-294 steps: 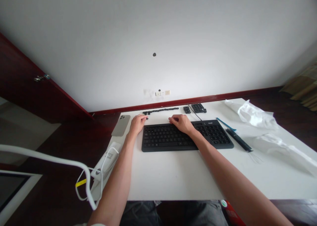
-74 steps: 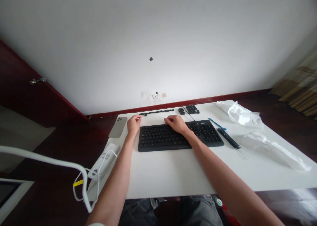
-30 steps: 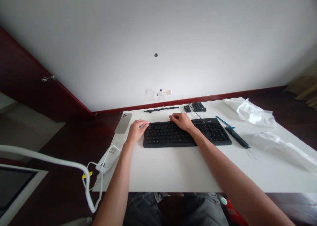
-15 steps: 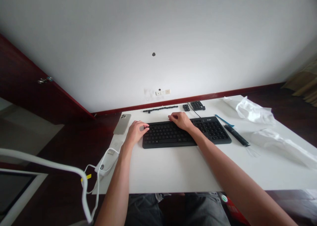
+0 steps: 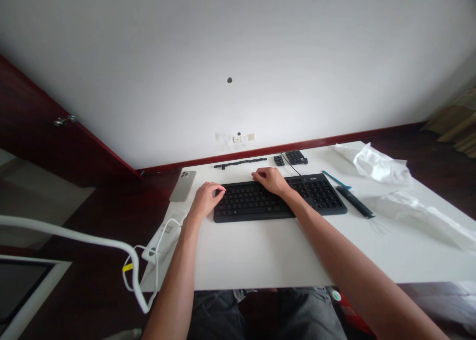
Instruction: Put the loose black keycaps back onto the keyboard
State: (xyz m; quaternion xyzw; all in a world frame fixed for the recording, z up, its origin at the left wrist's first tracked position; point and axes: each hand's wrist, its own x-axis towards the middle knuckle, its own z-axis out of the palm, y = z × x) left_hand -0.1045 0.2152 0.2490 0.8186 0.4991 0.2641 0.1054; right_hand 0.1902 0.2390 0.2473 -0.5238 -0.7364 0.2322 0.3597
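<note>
A black keyboard (image 5: 256,211) lies flat on the white table (image 5: 260,260). At its left end is my left hand (image 5: 208,197), with thumb and fingertips pressed together near the keyboard's upper left corner; what they hold, if anything, is too small to make out. My right hand (image 5: 271,180) rests over the middle of the keyboard's far edge, its fingers curled in and closed, their grip hidden. Behind the keyboard stretches a row of loose black keycaps (image 5: 241,162). A small block of keycaps (image 5: 279,160) and a larger one (image 5: 295,157) sit farther right.
A phone (image 5: 183,186) and a white power strip (image 5: 159,240) with a cable lie at the left. Right of the keyboard are a blue tool (image 5: 336,180), a black brush-like tool (image 5: 355,202) and crumpled white wrapping (image 5: 383,165). A wall outlet (image 5: 244,138) is behind.
The view has shifted slightly. My left hand's thumb and fingertips are still together, and my right hand stays at nearly the same place. The white cable at the left has swung a little.
</note>
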